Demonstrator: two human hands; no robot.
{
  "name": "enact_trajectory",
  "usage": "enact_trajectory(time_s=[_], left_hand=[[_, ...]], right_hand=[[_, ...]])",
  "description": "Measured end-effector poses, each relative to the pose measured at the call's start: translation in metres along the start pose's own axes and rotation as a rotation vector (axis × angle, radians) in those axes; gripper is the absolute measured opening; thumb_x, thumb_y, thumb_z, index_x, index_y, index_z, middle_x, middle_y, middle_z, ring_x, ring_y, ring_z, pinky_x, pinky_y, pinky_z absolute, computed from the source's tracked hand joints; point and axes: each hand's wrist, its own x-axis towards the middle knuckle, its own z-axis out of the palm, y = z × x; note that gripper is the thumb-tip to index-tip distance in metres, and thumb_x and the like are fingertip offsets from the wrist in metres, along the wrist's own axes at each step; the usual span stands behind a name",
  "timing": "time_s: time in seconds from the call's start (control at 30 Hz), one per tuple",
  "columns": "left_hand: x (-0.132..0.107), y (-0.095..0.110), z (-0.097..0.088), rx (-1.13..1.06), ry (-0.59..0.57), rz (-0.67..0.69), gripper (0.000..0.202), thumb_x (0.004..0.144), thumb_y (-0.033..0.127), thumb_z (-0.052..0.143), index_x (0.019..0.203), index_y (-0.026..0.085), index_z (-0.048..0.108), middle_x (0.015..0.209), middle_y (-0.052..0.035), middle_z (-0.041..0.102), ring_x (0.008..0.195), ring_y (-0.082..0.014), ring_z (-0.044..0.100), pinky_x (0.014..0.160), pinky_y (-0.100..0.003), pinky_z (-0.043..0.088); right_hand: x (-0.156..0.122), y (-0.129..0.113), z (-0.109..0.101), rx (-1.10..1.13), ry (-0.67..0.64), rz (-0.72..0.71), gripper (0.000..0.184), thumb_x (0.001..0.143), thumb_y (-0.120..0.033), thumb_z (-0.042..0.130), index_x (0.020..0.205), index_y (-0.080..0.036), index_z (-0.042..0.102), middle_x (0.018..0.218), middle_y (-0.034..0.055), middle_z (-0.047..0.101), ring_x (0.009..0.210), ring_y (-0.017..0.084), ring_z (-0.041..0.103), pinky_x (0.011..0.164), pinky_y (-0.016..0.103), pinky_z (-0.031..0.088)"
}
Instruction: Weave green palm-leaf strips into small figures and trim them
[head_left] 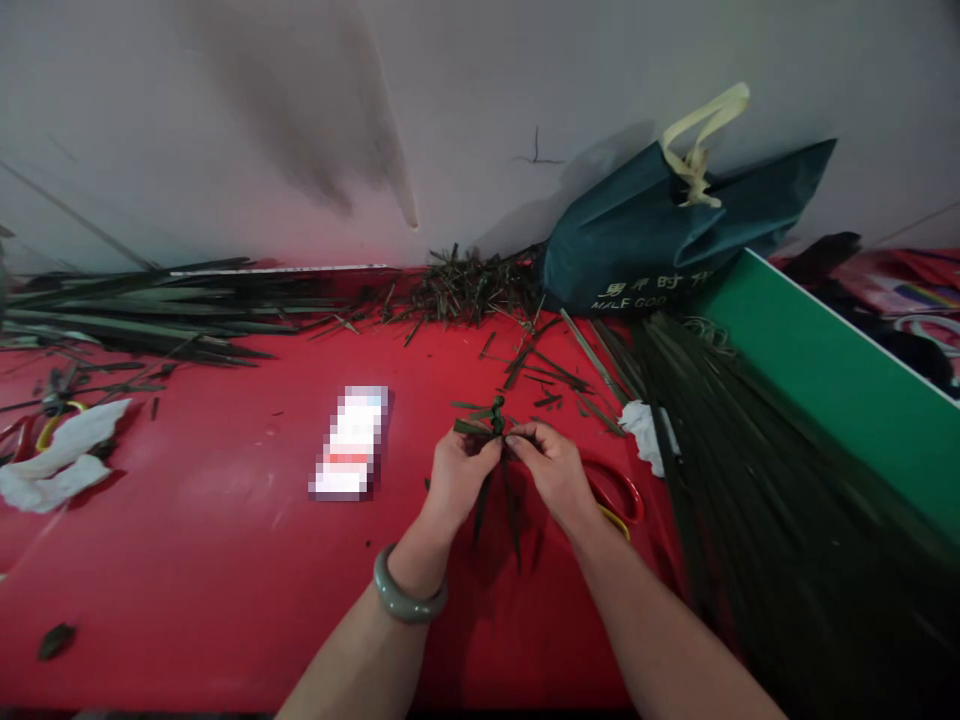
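Note:
A small figure woven from green leaf strips (pixel 497 414) is held between my two hands, above the red tabletop. My left hand (pixel 459 472), with a grey-green bangle (pixel 409 597) on its wrist, pinches it from the left. From the other side, the thumb and fingers of my right hand (pixel 549 464) close on the strips at its lower part. Loose strip ends stick out to the left and hang down below the hands. Red-and-yellow-handled scissors (pixel 621 497) lie partly hidden behind my right wrist.
A phone (pixel 350 443) lies left of my hands. Long leaves (pixel 720 440) spread at right beside a green box (pixel 840 390). Leaf scraps (pixel 472 287) heap along the wall near a dark teal bag (pixel 622 230). Crumpled tissue (pixel 64 465) and more leaves (pixel 150 310) lie at left.

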Motion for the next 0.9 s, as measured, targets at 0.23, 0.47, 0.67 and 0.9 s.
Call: enact_trajectory(time_s=[0.23, 0.47, 0.67, 0.9], left_hand=[[0.000, 0.002, -0.001, 0.172, 0.014, 0.033, 0.010, 0.065, 0.016, 0.054, 0.074, 0.014, 0.060, 0.067, -0.0012, 0.063, 0.066, -0.0136, 0.059, 0.064, -0.023, 0.046], [0.002, -0.002, -0.004, 0.160, 0.033, 0.012, 0.008, 0.064, 0.016, 0.055, 0.070, 0.013, 0.059, 0.066, -0.0021, 0.062, 0.064, -0.0139, 0.058, 0.062, -0.024, 0.045], [0.001, 0.003, -0.006, 0.102, -0.016, -0.033, 0.011, 0.067, 0.023, 0.057, 0.071, 0.013, 0.060, 0.066, -0.0014, 0.061, 0.064, -0.0125, 0.056, 0.063, -0.024, 0.044], [0.003, -0.003, -0.011, 0.194, 0.069, 0.040, 0.016, 0.068, 0.028, 0.058, 0.074, 0.014, 0.061, 0.069, -0.0023, 0.061, 0.067, -0.0133, 0.055, 0.066, -0.026, 0.043]], right_hand=[[-0.001, 0.000, -0.001, -0.281, 0.007, -0.087, 0.017, 0.075, -0.033, 0.048, 0.068, -0.018, 0.054, 0.059, -0.0012, 0.055, 0.056, 0.013, 0.050, 0.055, 0.024, 0.040], [-0.004, -0.001, 0.000, -0.295, 0.015, -0.078, 0.017, 0.075, -0.033, 0.048, 0.069, -0.018, 0.054, 0.058, -0.0012, 0.054, 0.055, 0.013, 0.049, 0.054, 0.025, 0.039], [-0.002, -0.003, -0.002, -0.084, 0.044, -0.010, 0.017, 0.071, -0.033, 0.054, 0.071, -0.017, 0.056, 0.062, -0.0006, 0.057, 0.059, 0.013, 0.052, 0.058, 0.024, 0.042], [-0.001, -0.004, -0.003, -0.200, -0.030, -0.068, 0.013, 0.071, -0.029, 0.055, 0.070, -0.017, 0.058, 0.065, -0.0006, 0.060, 0.062, 0.013, 0.054, 0.061, 0.024, 0.041]])
